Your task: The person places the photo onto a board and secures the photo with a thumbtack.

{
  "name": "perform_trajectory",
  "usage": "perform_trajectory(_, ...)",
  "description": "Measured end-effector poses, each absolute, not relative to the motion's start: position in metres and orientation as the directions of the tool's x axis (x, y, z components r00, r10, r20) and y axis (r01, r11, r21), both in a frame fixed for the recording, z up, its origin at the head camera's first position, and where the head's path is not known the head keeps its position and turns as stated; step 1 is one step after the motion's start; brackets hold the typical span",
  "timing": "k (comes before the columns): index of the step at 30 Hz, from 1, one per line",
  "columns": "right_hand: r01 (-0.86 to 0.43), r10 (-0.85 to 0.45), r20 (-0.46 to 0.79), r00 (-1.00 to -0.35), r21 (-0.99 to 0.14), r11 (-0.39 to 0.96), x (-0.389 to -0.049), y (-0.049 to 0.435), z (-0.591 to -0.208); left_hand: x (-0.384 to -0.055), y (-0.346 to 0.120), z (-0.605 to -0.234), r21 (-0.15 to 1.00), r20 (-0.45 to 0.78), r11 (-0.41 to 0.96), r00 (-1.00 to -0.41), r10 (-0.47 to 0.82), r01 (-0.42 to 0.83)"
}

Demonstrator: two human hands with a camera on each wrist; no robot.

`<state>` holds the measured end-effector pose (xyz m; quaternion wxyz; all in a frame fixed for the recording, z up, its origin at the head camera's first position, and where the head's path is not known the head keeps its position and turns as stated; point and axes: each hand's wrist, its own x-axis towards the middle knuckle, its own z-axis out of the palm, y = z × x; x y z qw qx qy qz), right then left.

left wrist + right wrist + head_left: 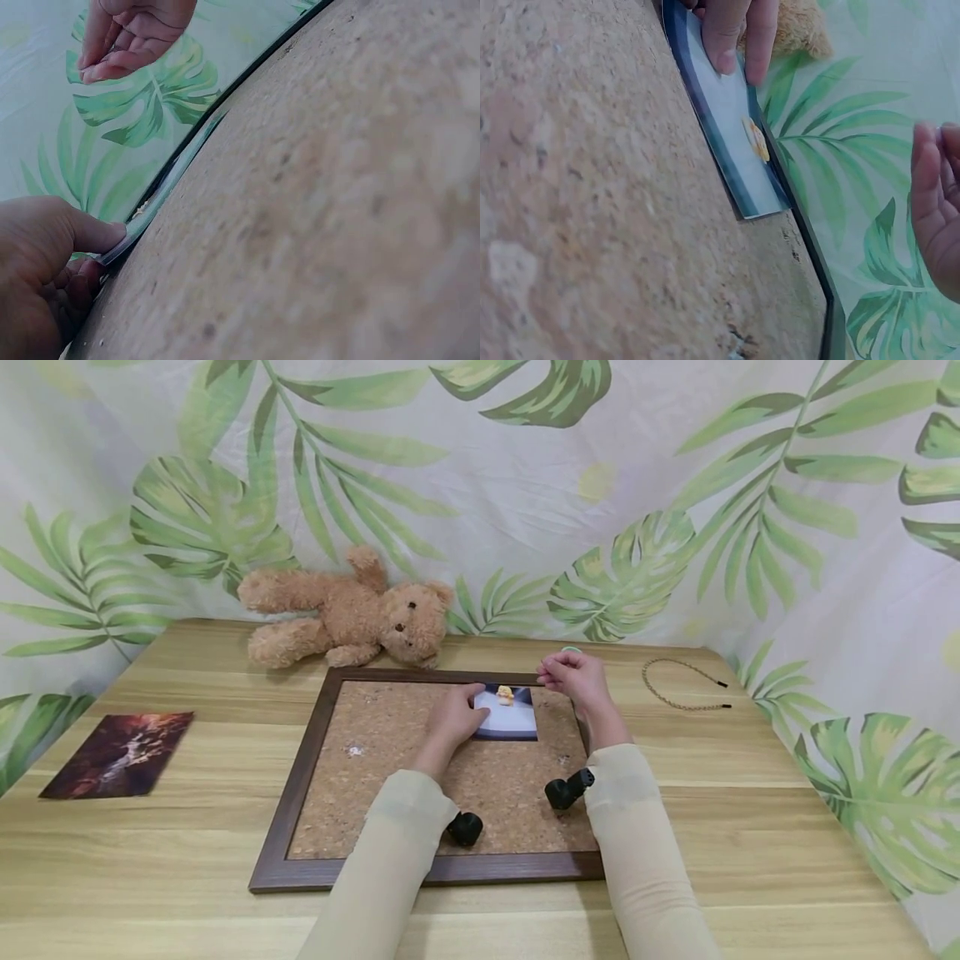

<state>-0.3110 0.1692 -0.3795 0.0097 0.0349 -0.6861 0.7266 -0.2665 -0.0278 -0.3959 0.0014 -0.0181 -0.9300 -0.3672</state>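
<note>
A framed cork board [390, 793] lies on the table. On its upper part lies a photo [510, 722] showing a small yellow figure on a pale ground. My left hand [455, 714] grips the photo's left edge, thumb on top, as the left wrist view shows; the photo [716, 112] bows slightly. My right hand [577, 681] is raised near the board's top right, apart from the photo. Its fingertips pinch together around a tiny thing, too small to make out clearly. In the left wrist view that right hand [139, 34] hangs above the board's far edge.
A brown teddy bear [356, 614] lies behind the board. To the left is a dark reddish picture [120, 756]; to the right, a thin chain [651, 687] with black ends. A green rim [572, 650] shows behind my right hand. A leaf-patterned cloth [510, 493] hangs behind the table.
</note>
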Motion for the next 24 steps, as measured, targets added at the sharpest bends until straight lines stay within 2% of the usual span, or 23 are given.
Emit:
perform_trajectory(6,-0.013,-0.063,0.013,-0.998,-1.0,-0.005,-0.287,0.153,-0.353,-0.267,-0.031,-0.397,0.648,0.029,0.759,-0.998,0.056,0.061)
perform_trajectory(10,0.049,-0.074,-0.049,-0.996,-0.999,0.002,-0.284,0.146,-0.346,-0.267,-0.032,-0.395,0.608,0.024,0.791,-0.997,0.073,0.073)
perform_trajectory(14,0.05,-0.069,-0.054,-0.996,-0.997,0.059,-0.291,0.14,-0.35,-0.267,-0.032,-0.393,0.56,0.016,0.824,-0.995,0.093,0.086)
perform_trajectory(20,0.042,-0.075,-0.052,-0.996,-0.99,0.136,-0.328,0.139,-0.393,-0.266,-0.032,-0.393,0.529,0.018,0.84,-0.991,0.133,0.123)
perform_trajectory(22,0.007,-0.118,-0.019,-0.993,-0.995,0.101,-0.344,0.14,-0.415,-0.265,-0.032,-0.393,0.524,0.03,0.84,-0.989,0.141,0.136)
perform_trajectory(24,0.036,-0.105,-0.051,-0.993,-0.989,0.14,-0.35,0.137,-0.425,-0.264,-0.032,-0.395,0.502,0.06,0.849,-0.986,0.155,0.164)
